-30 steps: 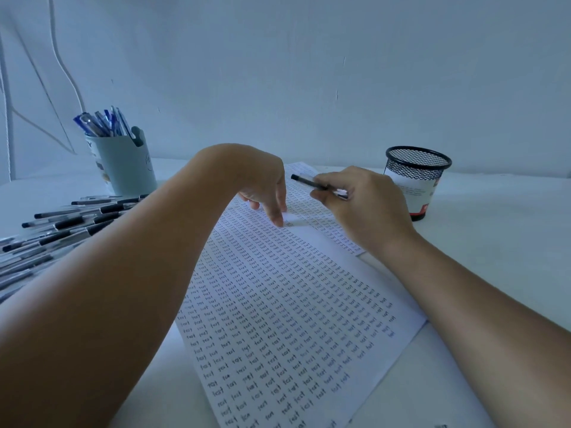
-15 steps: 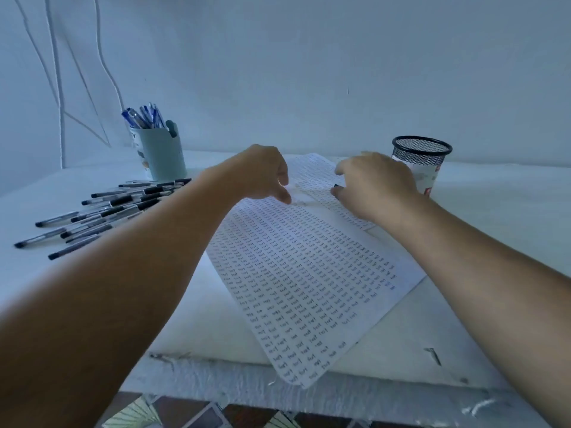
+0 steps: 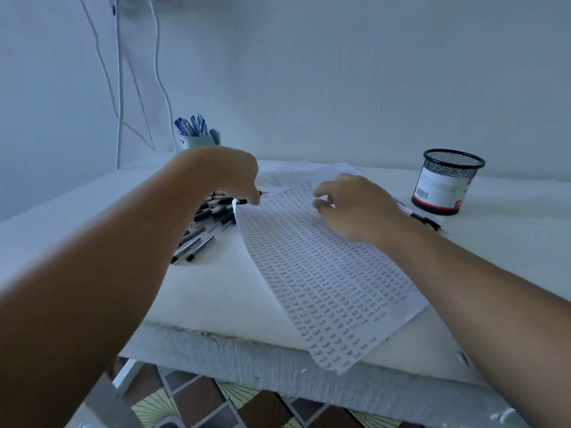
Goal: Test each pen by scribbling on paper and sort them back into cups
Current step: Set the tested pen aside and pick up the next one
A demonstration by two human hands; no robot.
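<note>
Nearest the viewer, a patterned tiled floor (image 3: pixel 197 403) shows beneath the rough front edge of the white bench (image 3: pixel 216 291). A sheet of paper (image 3: pixel 324 282), covered in rows of small scribbles, lies diagonally on the bench, its near corner overhanging the front edge. The left forearm crosses the foreground and hides part of the loose pile of black-capped pens (image 3: pixel 200 239) lying left of the paper. The left hand (image 3: pixel 228 174) is above the far end of the pile, fingers curled down at the paper's raised left corner; whether it pinches the paper or a pen there cannot be told. The right hand (image 3: pixel 355 208) rests over the paper's far part with fingers loosely curled, holding nothing visible. Just right of that wrist a single pen (image 3: pixel 426 222) lies on the bench, partly covered by the hand. Beyond it stands a black mesh cup (image 3: pixel 445 186) with a white label. Farther left, behind the left hand, a pale cup (image 3: pixel 197 140) holds blue pens (image 3: pixel 191 125). Thin cables (image 3: pixel 120 88) hang down the wall.
</note>
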